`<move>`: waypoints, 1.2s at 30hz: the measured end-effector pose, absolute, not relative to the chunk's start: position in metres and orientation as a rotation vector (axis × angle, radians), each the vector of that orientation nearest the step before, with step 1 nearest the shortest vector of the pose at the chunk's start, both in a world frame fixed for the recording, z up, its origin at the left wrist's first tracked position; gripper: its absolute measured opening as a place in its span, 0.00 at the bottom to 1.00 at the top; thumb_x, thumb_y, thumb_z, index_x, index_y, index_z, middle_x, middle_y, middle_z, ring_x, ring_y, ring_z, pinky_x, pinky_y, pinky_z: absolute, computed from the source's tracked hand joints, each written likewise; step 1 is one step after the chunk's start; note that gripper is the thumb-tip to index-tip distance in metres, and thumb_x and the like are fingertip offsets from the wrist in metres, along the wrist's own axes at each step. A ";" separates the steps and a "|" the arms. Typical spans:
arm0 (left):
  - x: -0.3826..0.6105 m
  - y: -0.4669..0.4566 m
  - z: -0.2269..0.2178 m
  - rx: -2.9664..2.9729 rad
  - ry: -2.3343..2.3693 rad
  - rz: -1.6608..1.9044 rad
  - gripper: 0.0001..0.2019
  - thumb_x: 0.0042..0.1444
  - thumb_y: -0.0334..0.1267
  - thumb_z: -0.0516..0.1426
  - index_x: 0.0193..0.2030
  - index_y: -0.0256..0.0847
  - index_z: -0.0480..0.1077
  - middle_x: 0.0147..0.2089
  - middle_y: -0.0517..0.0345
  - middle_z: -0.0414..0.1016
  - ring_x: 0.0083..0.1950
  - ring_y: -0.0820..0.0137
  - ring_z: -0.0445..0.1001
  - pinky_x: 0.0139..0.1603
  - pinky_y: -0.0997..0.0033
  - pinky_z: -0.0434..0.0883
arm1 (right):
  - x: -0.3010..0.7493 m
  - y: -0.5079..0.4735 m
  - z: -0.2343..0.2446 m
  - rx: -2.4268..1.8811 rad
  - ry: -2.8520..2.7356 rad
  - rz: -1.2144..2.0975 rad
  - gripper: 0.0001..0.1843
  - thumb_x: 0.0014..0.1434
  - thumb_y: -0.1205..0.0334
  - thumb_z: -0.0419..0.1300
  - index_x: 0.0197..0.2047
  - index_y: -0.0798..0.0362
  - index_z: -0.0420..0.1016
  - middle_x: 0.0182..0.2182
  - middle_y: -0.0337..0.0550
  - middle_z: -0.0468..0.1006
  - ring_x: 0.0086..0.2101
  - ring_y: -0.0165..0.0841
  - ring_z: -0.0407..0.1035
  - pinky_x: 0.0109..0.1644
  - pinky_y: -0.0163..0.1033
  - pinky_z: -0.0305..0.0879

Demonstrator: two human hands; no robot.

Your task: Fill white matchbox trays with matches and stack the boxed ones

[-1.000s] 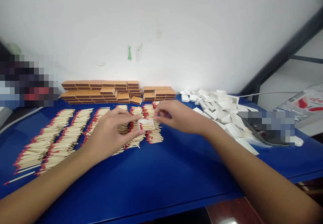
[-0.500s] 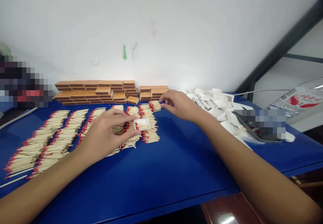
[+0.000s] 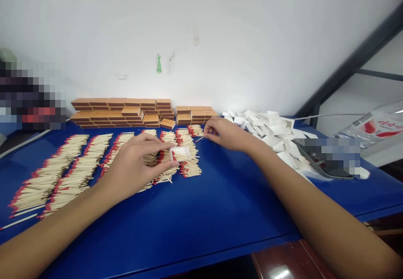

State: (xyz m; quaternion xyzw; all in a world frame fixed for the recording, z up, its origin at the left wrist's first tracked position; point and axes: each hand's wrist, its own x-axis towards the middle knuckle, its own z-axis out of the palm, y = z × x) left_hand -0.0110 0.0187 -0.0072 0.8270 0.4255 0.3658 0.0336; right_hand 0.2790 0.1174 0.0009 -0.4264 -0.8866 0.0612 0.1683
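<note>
My left hand (image 3: 134, 157) pinches a small white matchbox tray (image 3: 183, 153) between thumb and fingers. A few red-tipped matches lie in that tray, which is held above the rows of loose matches. My right hand (image 3: 225, 133) is closed in a pinch on a single match (image 3: 199, 139), whose stick points left from the fingertips. Just left of this hand is the short far end of the rightmost match row (image 3: 191, 168). More rows of matches (image 3: 67, 161) with red heads spread to the left, partly hidden behind my left hand and forearm.
Stacked orange-brown matchboxes (image 3: 107, 113) line the wall at the back. To the right lies a heap of white trays (image 3: 267, 128), with a phone (image 3: 321, 159) beside it. A plastic bag with red print (image 3: 378, 126) sits at the far right of the blue table (image 3: 189, 228).
My right hand has drawn slightly right from the match row, and a single match now shows in its fingers. The left hand still holds the tray; the view has shifted a little.
</note>
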 end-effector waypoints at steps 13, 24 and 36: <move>-0.011 0.019 -0.006 2.549 1.319 1.120 0.18 0.57 0.51 0.67 0.51 0.48 0.81 0.43 0.54 0.78 0.43 0.64 0.76 0.43 0.65 0.73 | 0.277 0.105 0.016 -1.205 -2.516 0.358 0.06 0.65 0.62 0.59 0.39 0.54 0.74 0.35 0.45 0.79 0.33 0.34 0.69 0.37 0.38 0.61; -0.012 0.017 -0.004 2.552 1.316 1.089 0.19 0.57 0.52 0.67 0.52 0.48 0.80 0.43 0.54 0.79 0.43 0.63 0.76 0.44 0.64 0.74 | 0.286 0.111 0.009 -1.401 -2.566 0.274 0.06 0.66 0.64 0.56 0.37 0.53 0.72 0.35 0.45 0.79 0.33 0.35 0.69 0.36 0.38 0.59; -0.012 0.019 -0.005 2.559 1.318 1.115 0.18 0.57 0.51 0.67 0.51 0.48 0.81 0.43 0.54 0.78 0.42 0.64 0.76 0.43 0.65 0.73 | 0.285 0.113 0.012 -1.374 -2.524 0.312 0.08 0.63 0.67 0.58 0.43 0.54 0.78 0.36 0.46 0.83 0.34 0.35 0.73 0.38 0.39 0.63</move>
